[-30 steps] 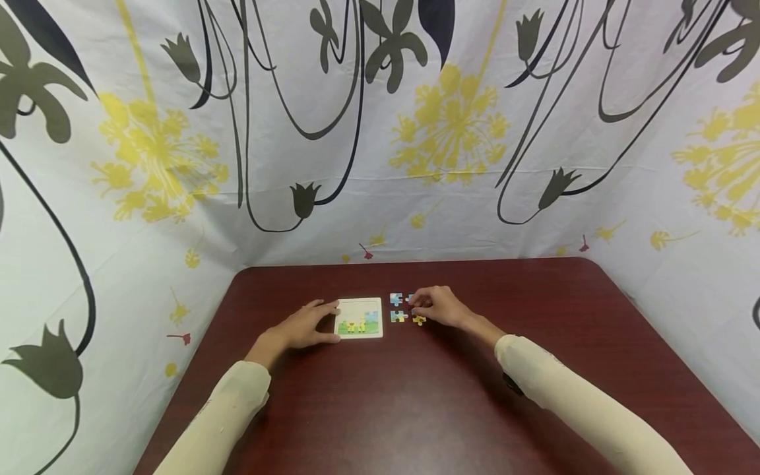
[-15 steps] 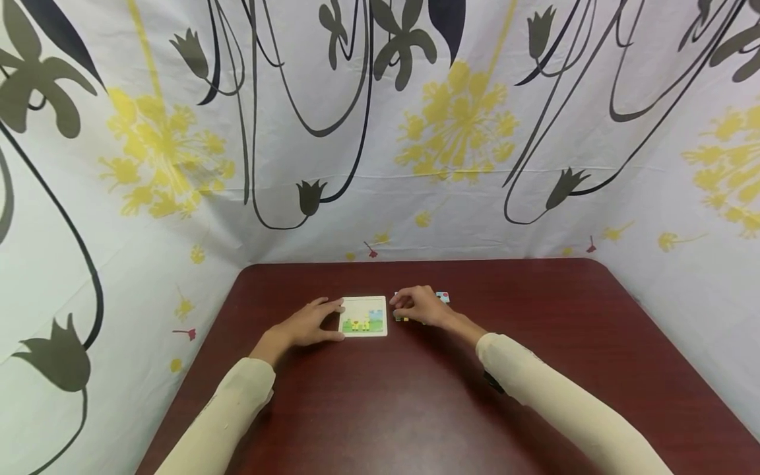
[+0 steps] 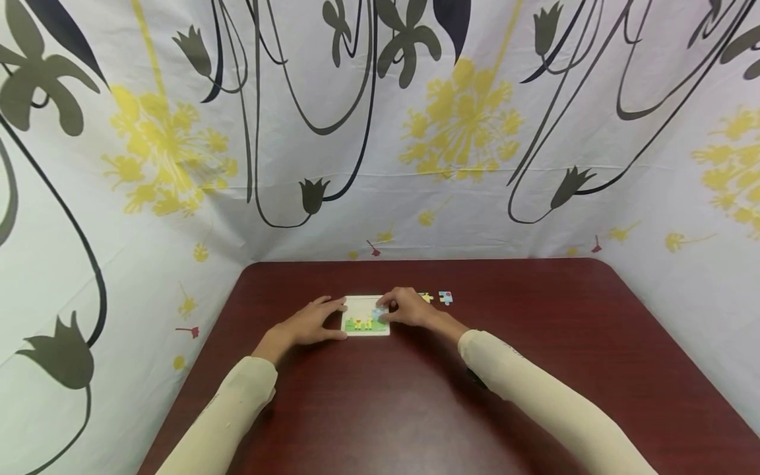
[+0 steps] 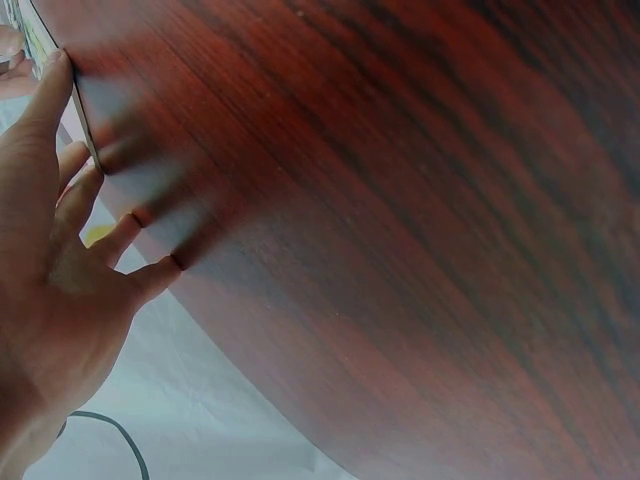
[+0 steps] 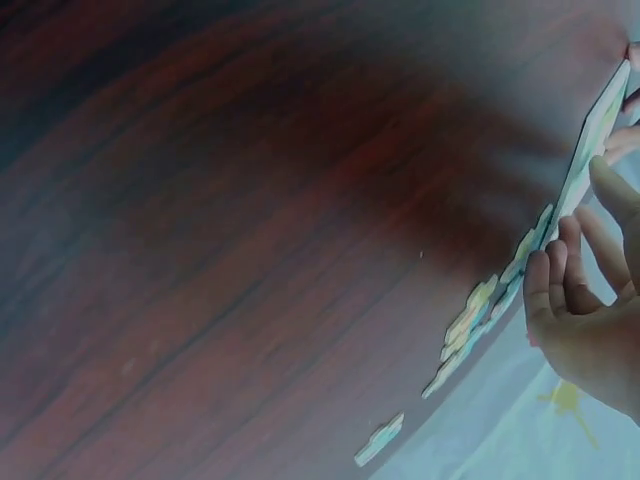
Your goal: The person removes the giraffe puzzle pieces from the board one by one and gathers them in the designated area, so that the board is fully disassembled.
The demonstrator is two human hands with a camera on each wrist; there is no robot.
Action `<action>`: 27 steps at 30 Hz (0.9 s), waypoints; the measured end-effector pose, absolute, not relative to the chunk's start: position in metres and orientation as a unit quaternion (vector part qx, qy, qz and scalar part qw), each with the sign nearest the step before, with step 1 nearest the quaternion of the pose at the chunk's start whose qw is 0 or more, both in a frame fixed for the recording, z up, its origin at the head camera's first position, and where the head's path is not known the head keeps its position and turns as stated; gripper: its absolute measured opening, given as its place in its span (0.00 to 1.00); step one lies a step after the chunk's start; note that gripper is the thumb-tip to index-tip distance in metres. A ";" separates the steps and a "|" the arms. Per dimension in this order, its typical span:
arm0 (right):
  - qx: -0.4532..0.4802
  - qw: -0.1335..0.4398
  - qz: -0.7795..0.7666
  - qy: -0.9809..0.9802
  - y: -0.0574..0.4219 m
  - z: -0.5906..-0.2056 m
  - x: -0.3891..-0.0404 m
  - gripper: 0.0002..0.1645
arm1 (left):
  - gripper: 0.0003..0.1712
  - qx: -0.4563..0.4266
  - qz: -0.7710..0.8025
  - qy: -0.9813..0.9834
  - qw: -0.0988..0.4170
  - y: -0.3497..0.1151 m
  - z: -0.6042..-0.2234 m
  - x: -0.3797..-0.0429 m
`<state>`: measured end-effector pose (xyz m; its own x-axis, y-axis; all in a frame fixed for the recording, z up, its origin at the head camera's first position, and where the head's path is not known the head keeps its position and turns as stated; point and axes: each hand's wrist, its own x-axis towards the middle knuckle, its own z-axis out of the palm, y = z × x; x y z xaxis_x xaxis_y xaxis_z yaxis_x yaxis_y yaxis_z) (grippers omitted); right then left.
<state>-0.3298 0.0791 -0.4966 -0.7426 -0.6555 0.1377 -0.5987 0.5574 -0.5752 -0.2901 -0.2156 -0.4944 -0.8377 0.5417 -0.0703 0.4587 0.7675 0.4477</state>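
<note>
In the head view a small white-framed puzzle board lies flat near the table's far side. Green and yellow picture parts run along its bottom, with light blue at the right. My left hand is spread at the board's left edge, thumb by the near corner and fingers by the far one. My right hand reaches over the board's right edge, thumb and fingertips around a light blue puzzle piece; I cannot tell whether they pinch it. The right wrist view shows its fingers bent beside the tilted-looking board.
Several loose puzzle pieces lie right of the board, partly hidden by my right hand; a yellow piece and a blue piece show. The dark red wooden table meets a patterned cloth behind and at both sides.
My right hand has moved left from the loose pieces to the board's right part, uncovering pieces behind it. My left hand stays at the board's left edge. The head view has shifted slightly.
</note>
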 end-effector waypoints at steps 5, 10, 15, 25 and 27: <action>-0.359 0.059 -0.309 0.879 0.076 -0.498 -0.329 0.19 | 0.39 0.272 0.207 0.935 0.097 -0.215 -0.495 -0.291; -0.382 0.063 -0.315 0.867 0.073 -0.497 -0.330 0.16 | 0.40 0.266 0.210 0.936 0.099 -0.215 -0.495 -0.291; -0.360 0.071 -0.295 0.882 0.072 -0.493 -0.328 0.16 | 0.40 0.261 0.208 0.937 0.101 -0.214 -0.495 -0.292; -0.331 0.071 -0.325 0.883 0.070 -0.496 -0.325 0.14 | 0.40 0.253 0.211 0.938 0.105 -0.213 -0.493 -0.290; -0.333 0.063 -0.330 0.881 0.070 -0.496 -0.325 0.13 | 0.40 0.257 0.213 0.937 0.101 -0.212 -0.493 -0.289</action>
